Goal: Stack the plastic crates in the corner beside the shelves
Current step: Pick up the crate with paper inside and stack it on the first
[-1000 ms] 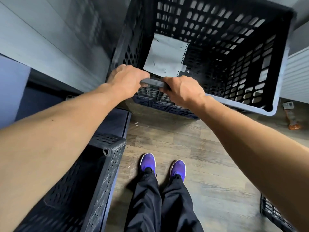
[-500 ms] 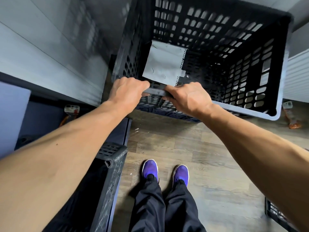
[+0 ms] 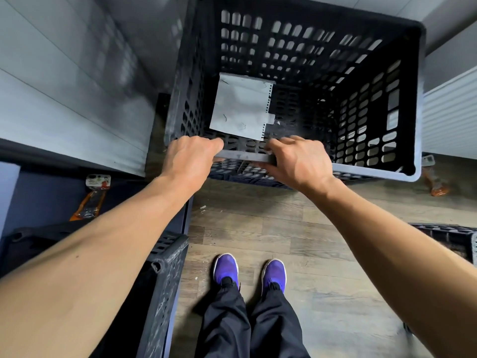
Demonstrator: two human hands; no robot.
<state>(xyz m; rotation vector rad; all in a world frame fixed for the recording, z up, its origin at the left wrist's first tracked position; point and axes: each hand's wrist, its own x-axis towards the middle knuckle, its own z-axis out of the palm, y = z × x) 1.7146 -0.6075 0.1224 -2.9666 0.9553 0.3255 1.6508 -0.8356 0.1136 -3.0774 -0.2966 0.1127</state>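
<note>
A large black perforated plastic crate [image 3: 317,81] stands in the corner ahead of me, seen from above. A grey sheet of paper [image 3: 241,105] lies on its bottom. Beneath its near edge shows the lattice of a lower crate [image 3: 247,174] on which it appears to rest. My left hand [image 3: 189,161] and my right hand [image 3: 296,161] both grip the crate's near rim, side by side. A second black crate [image 3: 165,285] stands at my lower left. The edge of a third crate [image 3: 454,239] shows at the right.
Grey panelled walls [image 3: 64,99] close the corner on the left and behind. A white ribbed panel [image 3: 450,115] is at the right. Orange packaged items lie on a dark shelf [image 3: 93,200] and on the wooden floor [image 3: 436,182]. My purple shoes [image 3: 249,272] stand on the planks.
The crate has come lower and nearer in my view, with both hands still on its near rim. The shelf and the orange packet at the left have come into sight.
</note>
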